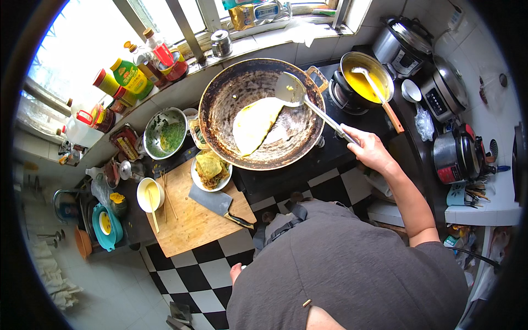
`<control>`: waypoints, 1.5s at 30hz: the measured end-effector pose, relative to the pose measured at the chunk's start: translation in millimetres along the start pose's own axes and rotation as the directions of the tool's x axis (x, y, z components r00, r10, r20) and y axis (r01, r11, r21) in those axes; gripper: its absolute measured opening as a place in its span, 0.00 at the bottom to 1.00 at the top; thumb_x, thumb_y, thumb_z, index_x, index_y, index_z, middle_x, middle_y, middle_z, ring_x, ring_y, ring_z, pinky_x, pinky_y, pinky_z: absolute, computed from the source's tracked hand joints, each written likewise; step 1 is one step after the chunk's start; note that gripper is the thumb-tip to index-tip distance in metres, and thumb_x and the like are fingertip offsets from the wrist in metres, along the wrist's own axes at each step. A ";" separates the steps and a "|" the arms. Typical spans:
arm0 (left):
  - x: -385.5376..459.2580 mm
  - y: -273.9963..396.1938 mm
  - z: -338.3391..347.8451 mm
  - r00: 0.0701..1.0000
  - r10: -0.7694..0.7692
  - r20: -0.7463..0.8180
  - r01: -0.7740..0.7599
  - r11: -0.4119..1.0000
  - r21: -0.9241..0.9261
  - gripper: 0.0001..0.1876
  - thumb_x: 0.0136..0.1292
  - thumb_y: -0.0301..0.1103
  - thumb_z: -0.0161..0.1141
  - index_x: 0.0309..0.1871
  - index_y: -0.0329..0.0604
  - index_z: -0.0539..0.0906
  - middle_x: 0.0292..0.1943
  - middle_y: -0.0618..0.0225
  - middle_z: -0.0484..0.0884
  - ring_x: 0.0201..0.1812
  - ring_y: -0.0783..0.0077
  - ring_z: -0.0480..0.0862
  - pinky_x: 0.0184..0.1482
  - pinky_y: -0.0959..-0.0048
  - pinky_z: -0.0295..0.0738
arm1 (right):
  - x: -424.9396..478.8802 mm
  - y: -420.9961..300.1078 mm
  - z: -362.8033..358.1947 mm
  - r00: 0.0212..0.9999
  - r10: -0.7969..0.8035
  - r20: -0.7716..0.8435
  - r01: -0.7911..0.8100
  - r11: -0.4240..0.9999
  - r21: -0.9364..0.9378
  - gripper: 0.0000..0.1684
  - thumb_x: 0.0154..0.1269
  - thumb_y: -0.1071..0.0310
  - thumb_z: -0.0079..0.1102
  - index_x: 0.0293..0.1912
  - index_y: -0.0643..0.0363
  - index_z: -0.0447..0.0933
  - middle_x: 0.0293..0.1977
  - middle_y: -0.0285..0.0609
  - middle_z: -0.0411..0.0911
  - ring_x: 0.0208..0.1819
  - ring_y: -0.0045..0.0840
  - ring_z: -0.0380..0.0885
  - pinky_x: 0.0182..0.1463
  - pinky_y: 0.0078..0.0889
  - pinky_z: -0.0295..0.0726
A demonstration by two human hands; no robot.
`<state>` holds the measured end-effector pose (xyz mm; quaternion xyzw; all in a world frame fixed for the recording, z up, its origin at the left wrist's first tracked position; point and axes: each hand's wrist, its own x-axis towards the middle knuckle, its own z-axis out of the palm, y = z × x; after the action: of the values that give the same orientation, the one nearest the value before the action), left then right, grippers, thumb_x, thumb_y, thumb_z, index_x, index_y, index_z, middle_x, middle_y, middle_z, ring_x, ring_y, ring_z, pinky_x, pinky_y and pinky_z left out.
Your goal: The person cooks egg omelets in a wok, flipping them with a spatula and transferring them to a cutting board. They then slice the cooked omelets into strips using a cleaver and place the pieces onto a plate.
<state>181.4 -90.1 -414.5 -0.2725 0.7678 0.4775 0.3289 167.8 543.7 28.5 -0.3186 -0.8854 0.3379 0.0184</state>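
Note:
My right hand (367,149) grips the handle of a metal wok spatula (291,91), whose blade lies in a large worn wok (212,142). The blade touches the upper right tip of a folded, pale egg pancake (255,126), and a small bit of food sits on it. My left hand (236,272) hangs low beside my body, partly hidden by my shirt; something small and white shows at its fingers. Left of the wok, a bowl of cooked pancakes (210,169) stands at the edge of a wooden cutting board (185,222).
On the board lie a cleaver (212,201) and chopsticks (167,198), near a white bowl (142,202). A steel bowl of green mixture (171,134) stands behind. Right of the wok, a pot of yellow liquid (363,82) holds a wooden-handled ladle. Bottles (131,78) line the sill; electric cookers (441,88) stand right.

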 end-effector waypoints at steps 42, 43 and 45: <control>-29.0 33.9 34.0 0.981 -0.146 0.130 0.175 0.955 -0.240 0.16 0.67 0.39 0.55 0.51 0.36 0.73 0.34 0.60 0.80 0.28 0.65 0.83 0.28 0.67 0.78 | 39.5 -28.5 -68.2 0.725 0.183 0.665 -0.250 0.968 0.007 0.30 0.66 0.70 0.47 0.68 0.48 0.62 0.23 0.35 0.76 0.19 0.12 0.74 0.24 0.16 0.77; -28.4 31.7 33.0 0.981 -0.145 0.127 0.171 0.957 -0.233 0.16 0.67 0.39 0.55 0.50 0.35 0.75 0.33 0.61 0.80 0.28 0.66 0.82 0.29 0.68 0.78 | 38.3 -23.3 -65.6 0.719 0.175 0.672 -0.275 0.960 0.045 0.30 0.67 0.71 0.47 0.68 0.49 0.62 0.24 0.35 0.76 0.19 0.11 0.74 0.25 0.15 0.77; -19.6 18.6 30.2 0.998 -0.014 0.065 0.019 0.997 -0.074 0.15 0.66 0.39 0.56 0.47 0.35 0.78 0.33 0.62 0.81 0.30 0.70 0.81 0.32 0.69 0.76 | 44.3 -19.7 -39.8 0.732 0.111 0.672 -0.278 0.950 0.145 0.32 0.67 0.69 0.48 0.69 0.47 0.60 0.24 0.34 0.75 0.19 0.10 0.72 0.24 0.14 0.76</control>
<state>187.6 -53.2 -399.2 -0.2753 0.7363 0.5116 0.3469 131.5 581.4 63.1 -0.2669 -0.7500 0.5306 -0.2911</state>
